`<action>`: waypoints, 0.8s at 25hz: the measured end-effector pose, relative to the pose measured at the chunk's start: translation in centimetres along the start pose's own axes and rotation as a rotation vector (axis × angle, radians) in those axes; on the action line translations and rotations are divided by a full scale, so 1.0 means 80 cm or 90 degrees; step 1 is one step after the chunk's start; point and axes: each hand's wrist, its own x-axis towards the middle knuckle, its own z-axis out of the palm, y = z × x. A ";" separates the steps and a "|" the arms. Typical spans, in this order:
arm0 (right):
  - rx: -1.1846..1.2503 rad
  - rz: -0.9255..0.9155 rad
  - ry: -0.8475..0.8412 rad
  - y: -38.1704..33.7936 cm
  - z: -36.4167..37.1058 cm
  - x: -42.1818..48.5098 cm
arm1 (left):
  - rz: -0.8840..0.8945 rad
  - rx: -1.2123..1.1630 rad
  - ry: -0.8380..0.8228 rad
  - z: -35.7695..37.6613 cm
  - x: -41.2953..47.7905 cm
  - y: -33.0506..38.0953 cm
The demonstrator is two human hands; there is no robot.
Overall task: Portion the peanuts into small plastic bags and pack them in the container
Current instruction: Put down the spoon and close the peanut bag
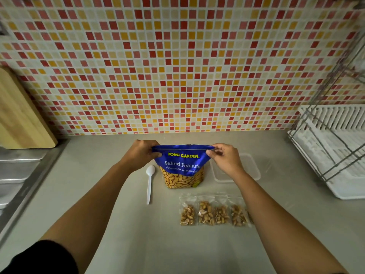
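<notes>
Surface (118, 224): peanut pouch (182, 167) stands upright at centre. Clear container (253, 171) just beside it at 3 o'clock. Row of filled small bags (213, 212) near, at 5 o'clock. White spoon (149, 182) at 9 o'clock. Left hand (142, 153) and right hand (225, 158) each pinch one end of the pouch's top strip. Judged: zip seal being worked, whether opening or closing is unclear. No bags packed yet; next, lift them into the container.

Spoon (149, 182) left of peanut bag (182, 167); container (250, 171) right.
</notes>
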 end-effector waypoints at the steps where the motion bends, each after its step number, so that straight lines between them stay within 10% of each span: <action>1: -0.010 0.004 0.008 -0.001 0.002 0.000 | -0.009 -0.002 -0.004 0.000 -0.001 0.004; 20: -0.054 -0.089 -0.020 0.004 -0.012 -0.005 | 0.175 0.208 0.021 0.061 0.052 0.129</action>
